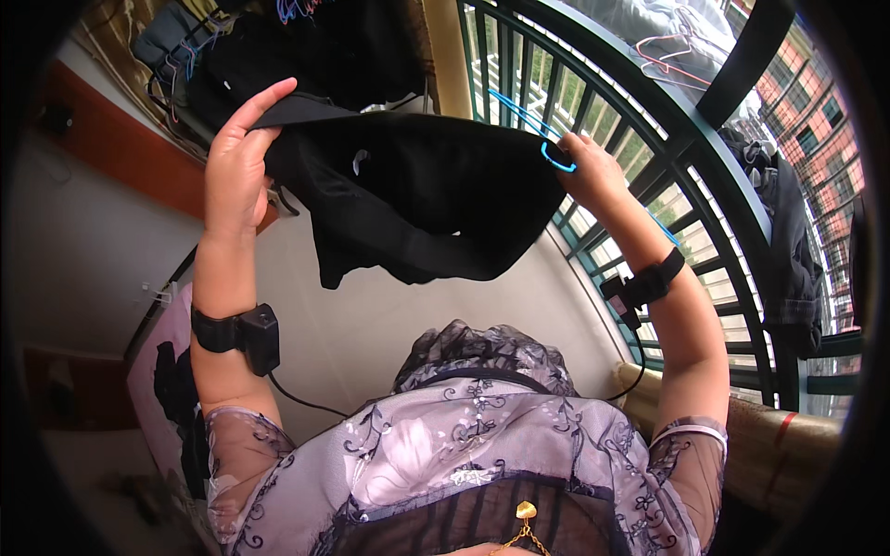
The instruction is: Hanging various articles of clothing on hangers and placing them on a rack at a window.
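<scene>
A black garment (431, 194) hangs stretched between my two raised hands, its lower edge loose above the pale floor. My left hand (240, 167) grips its left end between thumb and palm, with the index finger extended along the top edge. My right hand (591, 167) is closed on the garment's right end together with a blue clothes hanger (558, 158). The hanger's thin blue arm sticks out up and left of that hand; another blue length shows behind my right forearm. Small white marks show on the black cloth.
A dark green metal railing (678, 149) curves along the right, with dark clothes (786, 229) hanging over it and a pink hanger (667, 62) beyond. More clothes and hangers (184, 59) hang at the upper left. A pink surface (156, 389) with black cloth lies at the lower left.
</scene>
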Tool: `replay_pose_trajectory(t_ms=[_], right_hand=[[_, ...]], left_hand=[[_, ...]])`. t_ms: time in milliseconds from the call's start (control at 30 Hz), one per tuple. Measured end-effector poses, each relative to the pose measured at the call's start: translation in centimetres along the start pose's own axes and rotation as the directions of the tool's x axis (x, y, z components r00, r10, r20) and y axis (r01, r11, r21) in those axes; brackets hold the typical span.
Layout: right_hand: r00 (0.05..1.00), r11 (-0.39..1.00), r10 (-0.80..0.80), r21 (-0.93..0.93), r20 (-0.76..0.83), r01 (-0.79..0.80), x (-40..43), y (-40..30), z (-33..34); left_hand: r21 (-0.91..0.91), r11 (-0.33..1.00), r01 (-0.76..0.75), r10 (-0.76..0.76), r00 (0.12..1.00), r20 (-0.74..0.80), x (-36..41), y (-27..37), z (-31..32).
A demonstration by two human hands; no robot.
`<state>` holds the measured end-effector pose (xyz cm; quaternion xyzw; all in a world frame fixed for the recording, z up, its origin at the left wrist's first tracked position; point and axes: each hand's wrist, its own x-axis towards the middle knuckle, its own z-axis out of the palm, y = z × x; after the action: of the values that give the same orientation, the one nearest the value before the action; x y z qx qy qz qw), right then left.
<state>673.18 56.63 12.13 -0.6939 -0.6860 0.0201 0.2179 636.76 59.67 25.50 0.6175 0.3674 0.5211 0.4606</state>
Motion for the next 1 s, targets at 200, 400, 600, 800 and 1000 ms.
replay_pose_trajectory(t_ms=[200, 400, 600, 800, 1000], right_hand=[[0.998, 0.947, 0.060, 0.318, -0.034, -0.046, 0.1, 0.5, 5.1], [0.952, 0.798, 0.249, 0.519, 0.180, -0.307, 1.3, -1.0, 8.0], [0.994, 0.772, 0.085, 0.626, 0.068, -0.109, 4.5, 1.0, 5.5], [0.974, 0.963, -0.125, 0.215, -0.188, 0.165, 5.1, -2.5, -3.9], [0.965, 0.937, -0.077, 0.313, -0.251, 0.156, 7.4, -2.4, -7.1]], left_hand=[[-0.072, 0.997, -0.041, 0.037, 0.998, -0.054, -0.4, 3.4, 1.4], [-0.132, 0.990, 0.042, -0.051, 0.997, -0.064, -0.8, 4.1, -0.9], [0.084, 0.978, 0.193, -0.183, 0.976, -0.116, -1.1, 0.8, -6.4], [0.999, -0.039, -0.021, 0.242, 0.970, 0.030, -2.4, -4.9, -11.5], [0.980, -0.143, 0.135, 0.134, 0.984, -0.116, -2.4, -6.7, -12.4]])
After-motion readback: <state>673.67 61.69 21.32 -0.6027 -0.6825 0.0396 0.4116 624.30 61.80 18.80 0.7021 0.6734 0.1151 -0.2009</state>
